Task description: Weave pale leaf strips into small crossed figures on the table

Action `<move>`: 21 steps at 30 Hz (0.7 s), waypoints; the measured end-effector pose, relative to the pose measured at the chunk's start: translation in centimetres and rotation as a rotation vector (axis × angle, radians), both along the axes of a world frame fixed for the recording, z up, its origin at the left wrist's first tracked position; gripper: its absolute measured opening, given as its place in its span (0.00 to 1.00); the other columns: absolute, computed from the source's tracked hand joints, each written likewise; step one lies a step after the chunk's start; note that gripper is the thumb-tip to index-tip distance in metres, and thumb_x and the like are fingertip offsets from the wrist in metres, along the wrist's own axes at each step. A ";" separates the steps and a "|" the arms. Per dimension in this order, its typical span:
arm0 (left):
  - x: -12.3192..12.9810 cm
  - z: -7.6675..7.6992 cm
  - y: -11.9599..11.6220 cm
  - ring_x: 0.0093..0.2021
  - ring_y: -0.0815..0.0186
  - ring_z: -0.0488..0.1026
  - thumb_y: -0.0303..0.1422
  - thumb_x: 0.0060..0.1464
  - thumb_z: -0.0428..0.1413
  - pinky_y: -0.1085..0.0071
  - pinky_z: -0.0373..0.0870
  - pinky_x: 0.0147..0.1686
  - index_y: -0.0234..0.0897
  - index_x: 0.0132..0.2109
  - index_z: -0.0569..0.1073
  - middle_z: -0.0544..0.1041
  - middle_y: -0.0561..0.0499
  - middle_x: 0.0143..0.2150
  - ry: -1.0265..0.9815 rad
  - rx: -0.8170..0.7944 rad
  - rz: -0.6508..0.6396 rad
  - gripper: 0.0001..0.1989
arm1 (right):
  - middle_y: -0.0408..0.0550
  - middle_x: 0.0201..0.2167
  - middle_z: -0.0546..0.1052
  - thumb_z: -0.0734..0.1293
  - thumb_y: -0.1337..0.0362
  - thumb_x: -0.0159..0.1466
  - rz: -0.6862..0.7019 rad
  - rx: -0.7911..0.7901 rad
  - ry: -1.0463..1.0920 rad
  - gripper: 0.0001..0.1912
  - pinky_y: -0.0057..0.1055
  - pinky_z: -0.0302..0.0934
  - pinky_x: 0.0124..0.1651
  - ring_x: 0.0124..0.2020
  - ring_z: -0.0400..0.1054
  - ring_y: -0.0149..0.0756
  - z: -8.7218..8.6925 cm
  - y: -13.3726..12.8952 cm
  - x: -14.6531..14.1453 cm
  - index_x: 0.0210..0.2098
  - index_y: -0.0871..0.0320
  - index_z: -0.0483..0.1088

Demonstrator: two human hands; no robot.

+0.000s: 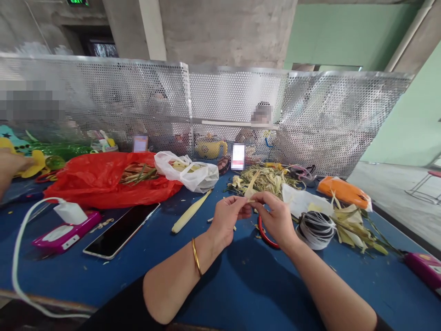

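Observation:
My left hand (228, 217) and my right hand (276, 219) meet at the middle of the blue table, fingertips pinched together. Between them is a pale, pointed piece of dried husk (254, 184), its tip sticking up. The fingers cover its lower end. Under my right hand shows a red curved loop (264, 233), perhaps a scissors handle; the rest is hidden. A spool of whitish wire (316, 230) stands right of that wrist. Left of my left hand lies a long pale-green husk-like piece (191, 212). Behind both hands spreads a heap of dry husk scraps (267, 179).
A red plastic bag (93, 177), a white bag (193, 172), a phone (122, 230) and a purple power strip (67, 234) with a white plug lie leftward. An orange packet (344, 192) and husk leaves (354, 225) lie right. A perforated metal screen (234, 94) stands behind; another person's hand (12, 168) shows far left.

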State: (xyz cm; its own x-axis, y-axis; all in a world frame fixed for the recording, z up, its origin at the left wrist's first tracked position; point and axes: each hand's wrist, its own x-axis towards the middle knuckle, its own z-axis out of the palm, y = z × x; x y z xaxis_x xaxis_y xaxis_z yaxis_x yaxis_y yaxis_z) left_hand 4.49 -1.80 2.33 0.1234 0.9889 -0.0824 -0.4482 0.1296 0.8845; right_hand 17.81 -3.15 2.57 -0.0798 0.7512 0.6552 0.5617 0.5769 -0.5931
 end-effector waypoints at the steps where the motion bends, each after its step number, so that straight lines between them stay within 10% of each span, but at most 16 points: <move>1: 0.0 0.0 0.0 0.25 0.69 0.72 0.34 0.40 0.64 0.72 0.72 0.30 0.32 0.25 0.76 0.75 0.50 0.22 -0.011 -0.004 -0.007 0.09 | 0.45 0.31 0.76 0.63 0.66 0.63 -0.008 0.002 -0.003 0.05 0.30 0.62 0.40 0.36 0.70 0.37 0.0 0.0 0.0 0.32 0.55 0.71; 21: 0.1 0.0 -0.1 0.26 0.69 0.72 0.32 0.40 0.63 0.71 0.72 0.32 0.33 0.26 0.77 0.75 0.51 0.23 0.035 0.090 0.013 0.06 | 0.44 0.26 0.74 0.64 0.63 0.61 -0.022 -0.119 0.148 0.05 0.30 0.62 0.36 0.30 0.67 0.35 0.3 -0.1 -0.1 0.30 0.56 0.70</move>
